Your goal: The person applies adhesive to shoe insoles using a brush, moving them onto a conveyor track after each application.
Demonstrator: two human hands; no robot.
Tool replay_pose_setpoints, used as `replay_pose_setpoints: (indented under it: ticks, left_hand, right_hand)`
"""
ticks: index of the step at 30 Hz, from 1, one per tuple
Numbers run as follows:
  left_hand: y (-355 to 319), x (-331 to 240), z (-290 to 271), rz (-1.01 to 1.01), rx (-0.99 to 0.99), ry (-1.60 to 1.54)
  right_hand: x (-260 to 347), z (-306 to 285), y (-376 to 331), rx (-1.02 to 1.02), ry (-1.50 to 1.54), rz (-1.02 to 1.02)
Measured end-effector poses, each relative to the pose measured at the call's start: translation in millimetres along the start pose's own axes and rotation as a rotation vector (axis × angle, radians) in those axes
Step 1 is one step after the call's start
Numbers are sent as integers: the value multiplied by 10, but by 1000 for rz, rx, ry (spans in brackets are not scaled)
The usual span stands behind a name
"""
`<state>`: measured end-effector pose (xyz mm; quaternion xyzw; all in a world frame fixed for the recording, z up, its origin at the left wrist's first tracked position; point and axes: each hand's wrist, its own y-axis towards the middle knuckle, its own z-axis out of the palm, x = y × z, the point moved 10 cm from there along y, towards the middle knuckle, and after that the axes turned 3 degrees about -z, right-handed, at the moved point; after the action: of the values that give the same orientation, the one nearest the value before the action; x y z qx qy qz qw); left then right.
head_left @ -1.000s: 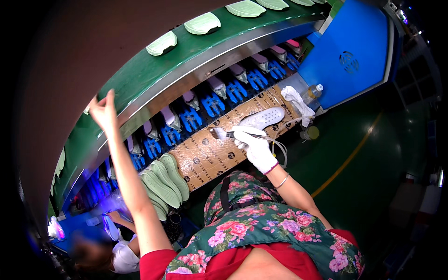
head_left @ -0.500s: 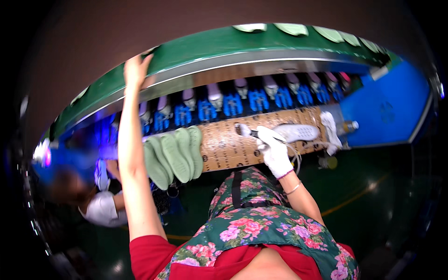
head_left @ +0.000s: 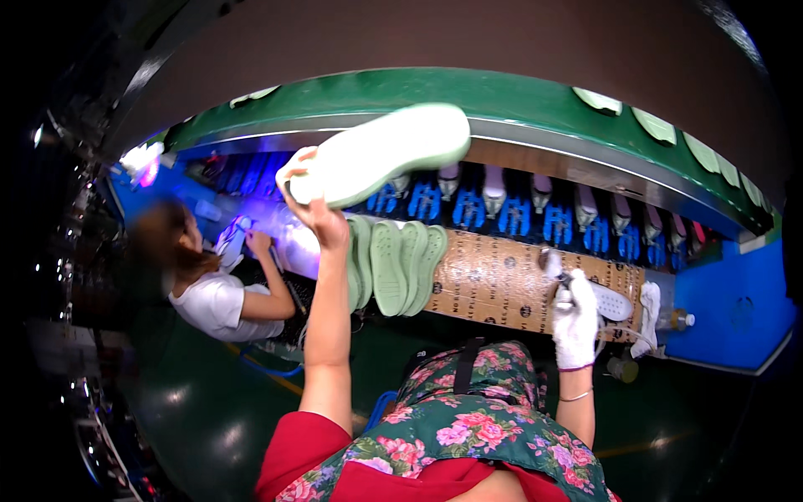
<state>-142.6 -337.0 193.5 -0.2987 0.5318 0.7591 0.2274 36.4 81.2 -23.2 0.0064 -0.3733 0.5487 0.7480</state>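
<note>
My bare left hand [head_left: 318, 197] grips one end of a pale green shoe sole [head_left: 393, 155], raised in front of the green shelf edge. In a white knit glove, my right hand [head_left: 575, 322] is closed around a brush [head_left: 549, 262] with a pale head. Just right of the glove, a light grey perforated shoe piece [head_left: 612, 303] lies on the brown-papered bench [head_left: 485, 276]. Several green soles [head_left: 389, 268] lean side by side at the bench's left part, below my raised left hand.
A green ledge [head_left: 519, 100] crosses the far side, with pale soles [head_left: 652, 125] on it. Under it, shoe lasts [head_left: 495, 191] hang over blue holders [head_left: 468, 209]. White cloth [head_left: 647, 314] and a bottle [head_left: 676, 320] lie at right. A co-worker [head_left: 226, 293] handles a shoe at left.
My left hand has come back from the green ledge and now holds a sole. The view has shifted left, so the bench appears farther right. The gloved hand still holds the brush.
</note>
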Motion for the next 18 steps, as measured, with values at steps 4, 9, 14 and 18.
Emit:
replay_pose_setpoints:
  ticks: [4, 9, 14, 18]
  left_hand:
    - [-334, 163, -513, -407, -189, -21]
    - [-1413, 783, 85, -1023, 131, -200]
    - [-2657, 965, 563, -1448, 432, -449]
    - [-3232, 579, 582, -1734, 312, -856]
  right_hand:
    - [176, 426, -62, 99, 89, -7]
    - [28, 1075, -358, 267, -201, -6]
    - [-401, 1500, -606, 363, -405, 123]
    - [-511, 1492, -561, 355, -400, 127]
